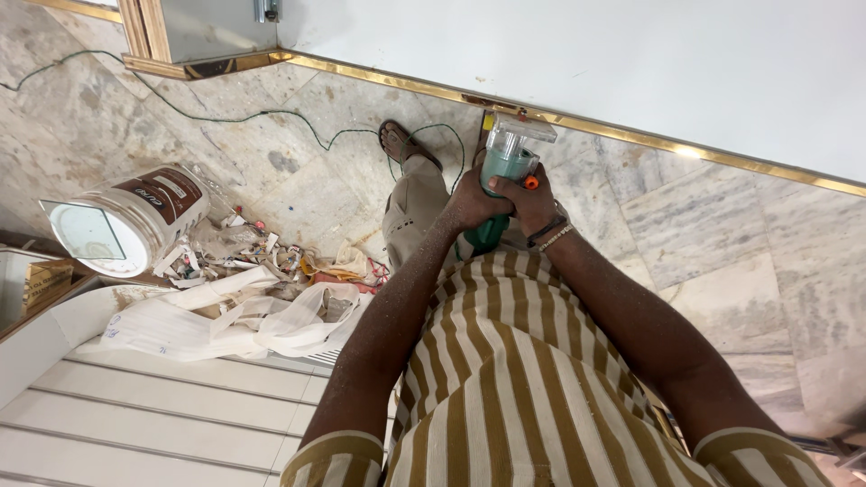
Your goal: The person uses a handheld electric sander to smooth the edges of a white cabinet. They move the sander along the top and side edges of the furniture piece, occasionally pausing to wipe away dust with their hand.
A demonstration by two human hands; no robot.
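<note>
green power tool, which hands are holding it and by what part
Both hands grip the green power tool around its body: the left hand on one side, the right hand on the other. Its clear base points at the gold trim.

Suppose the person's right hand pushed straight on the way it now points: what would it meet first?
Probably the gold trim strip edging the white panel. The right hand and left hand press a green trimmer toward it; exact depth is unclear.
</note>
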